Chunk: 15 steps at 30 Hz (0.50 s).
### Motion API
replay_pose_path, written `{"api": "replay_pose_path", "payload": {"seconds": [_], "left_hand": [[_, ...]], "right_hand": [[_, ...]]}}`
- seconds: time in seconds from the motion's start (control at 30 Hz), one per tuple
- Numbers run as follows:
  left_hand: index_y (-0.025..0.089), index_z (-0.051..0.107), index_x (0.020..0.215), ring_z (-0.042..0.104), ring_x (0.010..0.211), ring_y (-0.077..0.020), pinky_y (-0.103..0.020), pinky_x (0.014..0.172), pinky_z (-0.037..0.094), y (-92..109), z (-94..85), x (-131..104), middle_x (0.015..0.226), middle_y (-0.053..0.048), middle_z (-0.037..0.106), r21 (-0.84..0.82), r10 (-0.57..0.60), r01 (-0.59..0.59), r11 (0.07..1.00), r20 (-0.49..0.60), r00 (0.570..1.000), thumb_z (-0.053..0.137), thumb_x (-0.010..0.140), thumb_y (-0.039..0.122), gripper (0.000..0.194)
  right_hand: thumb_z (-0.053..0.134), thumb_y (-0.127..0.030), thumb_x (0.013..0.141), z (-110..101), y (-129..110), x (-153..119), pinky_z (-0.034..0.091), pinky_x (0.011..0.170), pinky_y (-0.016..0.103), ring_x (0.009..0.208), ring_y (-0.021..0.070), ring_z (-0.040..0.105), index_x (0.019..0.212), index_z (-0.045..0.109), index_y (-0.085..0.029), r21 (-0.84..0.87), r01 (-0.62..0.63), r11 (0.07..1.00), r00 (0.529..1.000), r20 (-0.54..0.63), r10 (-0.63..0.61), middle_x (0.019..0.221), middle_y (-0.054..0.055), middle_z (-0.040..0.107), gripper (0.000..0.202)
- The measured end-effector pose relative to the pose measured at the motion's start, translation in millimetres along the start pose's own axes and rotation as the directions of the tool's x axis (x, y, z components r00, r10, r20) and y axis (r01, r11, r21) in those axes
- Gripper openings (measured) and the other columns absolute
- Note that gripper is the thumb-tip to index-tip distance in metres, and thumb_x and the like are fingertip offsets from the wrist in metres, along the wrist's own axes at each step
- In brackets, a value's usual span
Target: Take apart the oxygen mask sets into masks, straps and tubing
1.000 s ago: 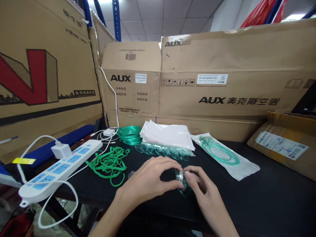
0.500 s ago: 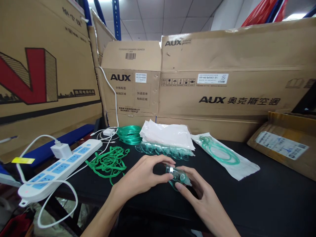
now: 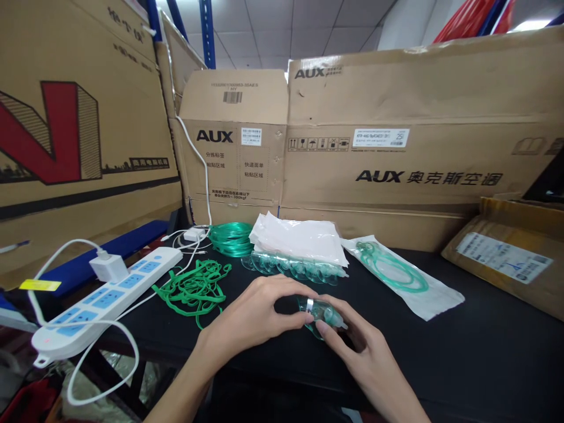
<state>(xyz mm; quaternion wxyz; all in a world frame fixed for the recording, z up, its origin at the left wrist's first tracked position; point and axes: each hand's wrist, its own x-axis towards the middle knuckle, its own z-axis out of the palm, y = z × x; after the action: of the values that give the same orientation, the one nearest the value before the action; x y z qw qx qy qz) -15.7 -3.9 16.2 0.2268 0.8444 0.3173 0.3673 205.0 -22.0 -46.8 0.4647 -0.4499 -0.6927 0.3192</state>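
Observation:
A clear green plastic mask (image 3: 324, 314) with a silvery metal strip is held between both hands over the black table. My left hand (image 3: 259, 308) grips its left end near the strip, thumb below and fingers above. Around the right side of the mask, by its pale nozzle, my right hand (image 3: 359, 338) is closed, with the thumb on the near side. Just beyond the hands lies a row of similar green masks (image 3: 295, 268), in front of a stack of white bags (image 3: 299, 238).
Green elastic straps (image 3: 196, 288) and coiled green tubing (image 3: 231, 239) lie left of the masks. A bagged tube set (image 3: 405, 276) is on the right. A white power strip (image 3: 108, 299) with cables stands far left. Cardboard boxes (image 3: 396, 194) wall the back and right.
The mask has shifted slightly to the right between the hands. My right thumb has moved a little right and up along it, nearer the left fingertips.

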Motion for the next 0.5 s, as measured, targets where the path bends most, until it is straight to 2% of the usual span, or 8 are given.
{"api": "replay_pose_path", "payload": {"seconds": [0.1, 0.3, 0.4, 0.5], "left_hand": [[0.031, 0.07, 0.124, 0.066, 0.115, -0.0141, -0.024, 0.105, 0.043, 0, 0.7, 0, 0.122, 0.008, 0.074, 0.006, -0.021, 0.021, 1.0, 0.005, 1.0, 0.076, 0.09, 0.024, 0.036], [0.029, 0.072, 0.121, 0.068, 0.11, -0.0158, -0.025, 0.1, 0.047, 2, 0.7, 2, 0.117, 0.005, 0.076, -0.022, 0.004, -0.005, 1.0, -0.014, 1.0, 0.074, 0.091, 0.023, 0.03], [0.028, 0.073, 0.118, 0.068, 0.11, -0.0174, -0.027, 0.1, 0.048, 3, -8.9, 0, 0.117, 0.003, 0.075, -0.048, 0.001, -0.005, 0.999, -0.084, 0.997, 0.069, 0.095, 0.026, 0.023], [0.028, 0.073, 0.115, 0.066, 0.113, -0.0192, -0.031, 0.102, 0.047, 2, -24.6, -3, 0.119, 0.002, 0.074, -0.043, -0.062, 0.056, 0.998, -0.176, 0.982, 0.066, 0.097, 0.029, 0.02]], "right_hand": [[0.065, -0.041, 0.093, 1, 0, 1, 0.052, 0.077, 0.026, 0.093, 0.0196, 0.064, 0.124, 0.066, -0.029, -0.016, 0.017, 1.0, 1.0, -0.004, -0.017, 0.107, 0.001, 0.071, 0.033], [0.064, -0.049, 0.091, 5, -1, 2, 0.048, 0.067, 0.029, 0.067, 0.0168, 0.053, 0.122, 0.067, -0.026, -0.133, -0.039, 0.99, 0.998, -0.055, 0.032, 0.092, 0.002, 0.069, 0.039], [0.063, -0.053, 0.09, 6, -2, 1, 0.045, 0.066, 0.03, 0.066, 0.0174, 0.05, 0.12, 0.068, -0.026, -0.143, -0.068, 0.987, 0.996, -0.059, 0.06, 0.088, 0.002, 0.067, 0.04], [0.062, -0.055, 0.09, 6, -5, 1, 0.044, 0.067, 0.031, 0.067, 0.0181, 0.05, 0.119, 0.068, -0.027, -0.137, -0.094, 0.986, 0.994, -0.06, 0.086, 0.085, 0.002, 0.064, 0.041]]}}
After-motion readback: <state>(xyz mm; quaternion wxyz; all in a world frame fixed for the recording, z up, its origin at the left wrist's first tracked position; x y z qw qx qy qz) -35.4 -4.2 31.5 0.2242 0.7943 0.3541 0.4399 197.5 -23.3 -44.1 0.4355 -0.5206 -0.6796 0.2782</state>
